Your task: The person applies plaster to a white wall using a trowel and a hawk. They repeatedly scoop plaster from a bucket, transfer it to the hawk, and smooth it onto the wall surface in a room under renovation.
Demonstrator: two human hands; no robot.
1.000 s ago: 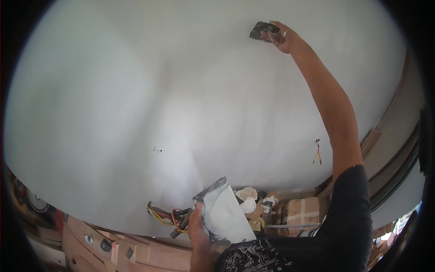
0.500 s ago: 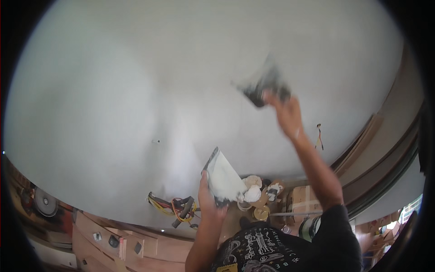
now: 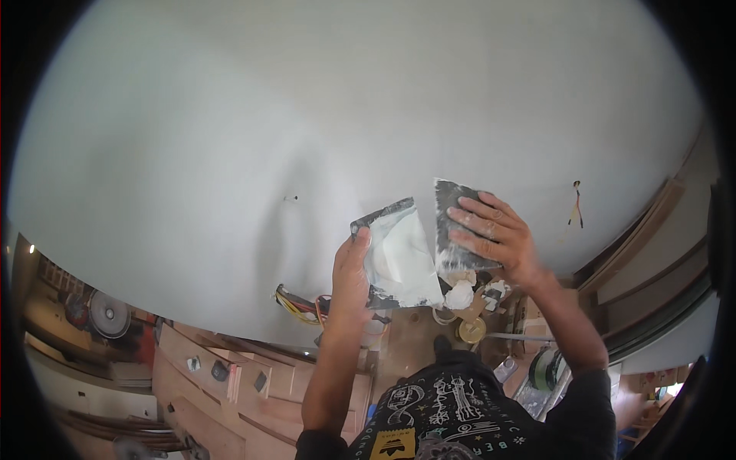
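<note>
My left hand grips a flat plaster board smeared with white filler, held up in front of a white wall. My right hand holds a wide grey putty blade, its lower edge pressed against the right side of the board. A lump of white filler hangs at the bottom of the blade. Both hands are close together in the middle of the view.
Wooden boards and panels lie on the floor at lower left. Yellow and orange cables poke out at the wall's base. Tins, rolls of tape and clutter sit below. A wire hangs from the wall at right.
My right hand came down from high on the wall with the blade and now meets the board. My left hand lifted the board a little higher.
</note>
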